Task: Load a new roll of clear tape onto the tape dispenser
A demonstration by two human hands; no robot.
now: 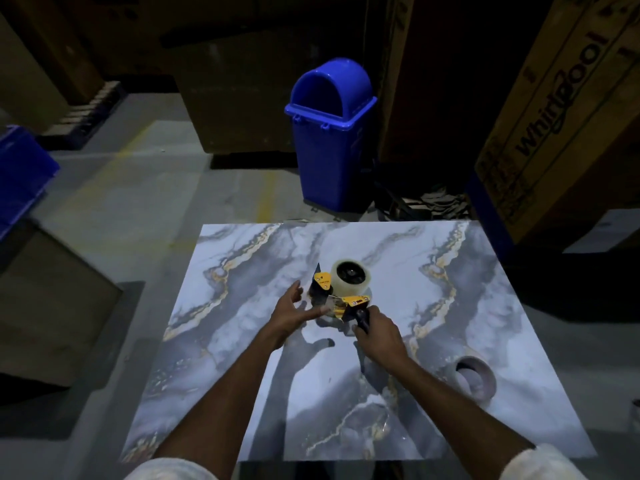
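A black and yellow tape dispenser is held over the marbled table near its middle. A roll of clear tape sits on the dispenser's hub at the far end. My right hand grips the dispenser's black handle. My left hand is beside the dispenser's left side, fingers spread and loosely extended toward it, with a blurred fingertip near the yellow front part. Whether it touches the tape's loose end I cannot tell.
An empty cardboard tape core lies on the table's right side. A blue swing-lid bin stands on the floor beyond the table. Large cardboard boxes stand at the right and back; a blue crate is at the left.
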